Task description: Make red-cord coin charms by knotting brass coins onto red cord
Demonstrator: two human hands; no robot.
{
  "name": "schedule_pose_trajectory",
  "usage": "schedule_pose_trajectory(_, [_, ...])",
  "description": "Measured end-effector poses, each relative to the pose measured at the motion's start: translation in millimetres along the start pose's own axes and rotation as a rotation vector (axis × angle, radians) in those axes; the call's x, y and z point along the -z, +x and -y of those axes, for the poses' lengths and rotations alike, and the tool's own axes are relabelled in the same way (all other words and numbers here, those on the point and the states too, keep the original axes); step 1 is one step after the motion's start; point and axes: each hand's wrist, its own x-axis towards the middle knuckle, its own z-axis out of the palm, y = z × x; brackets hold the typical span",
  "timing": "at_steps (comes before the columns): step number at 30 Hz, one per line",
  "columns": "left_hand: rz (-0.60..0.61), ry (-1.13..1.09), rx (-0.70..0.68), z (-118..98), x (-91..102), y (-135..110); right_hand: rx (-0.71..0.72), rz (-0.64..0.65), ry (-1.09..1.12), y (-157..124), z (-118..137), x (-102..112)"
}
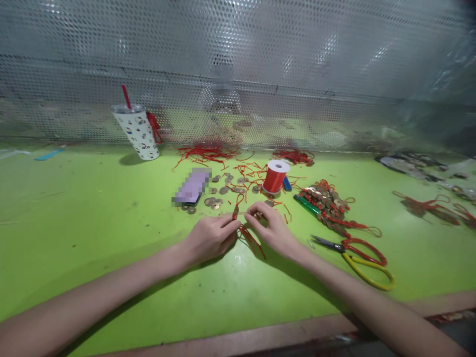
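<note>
Between the thumb and fingers of my left hand (pixel 217 235) is a red cord strung with brass coins (pixel 235 213). Its loop points away from me, and loose red ends (pixel 253 241) hang out below the fingertips. Just to the right, my right hand (pixel 270 227) is curled with thumb and forefinger in a pinch; whatever sits between those fingertips is too small to make out. Loose brass coins (pixel 215 203) lie on the green table beyond my hands, and a spool of red cord (pixel 274 177) stands behind them.
Right of my hands lie scissors (pixel 344 248), a green pen-like item (pixel 307 205) and a heap of corded coins (pixel 329 198). A phone (pixel 193 186) and a white tumbler (pixel 137 131) are farther left. Red cord pieces (pixel 208 152) lie near the perforated metal panel (pixel 178 109).
</note>
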Motion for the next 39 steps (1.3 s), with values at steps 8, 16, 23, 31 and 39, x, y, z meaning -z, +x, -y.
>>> schedule_pose_trajectory(8, [-0.041, 0.02, 0.006, 0, -2.6, -1, 0.037, 0.162, 0.006, -1, -10, -6])
schedule_pose_trajectory(16, [0.024, -0.074, 0.063, 0, -0.6, 0, 0.281, 0.01, -0.295, -3, -13, -13])
schedule_pose_trajectory(23, [0.012, -0.075, 0.074, 0, 0.2, 0, 0.293, 0.038, -0.267, -4, -12, -9])
schedule_pose_trajectory(31, [-0.041, -0.052, 0.05, 0, -2.5, 0, 0.23, 0.134, -0.164, -3, -13, -8])
schedule_pose_trajectory(39, [0.0, -0.053, 0.074, 0, -2.1, 0, 0.318, -0.038, -0.506, -2, -16, -16])
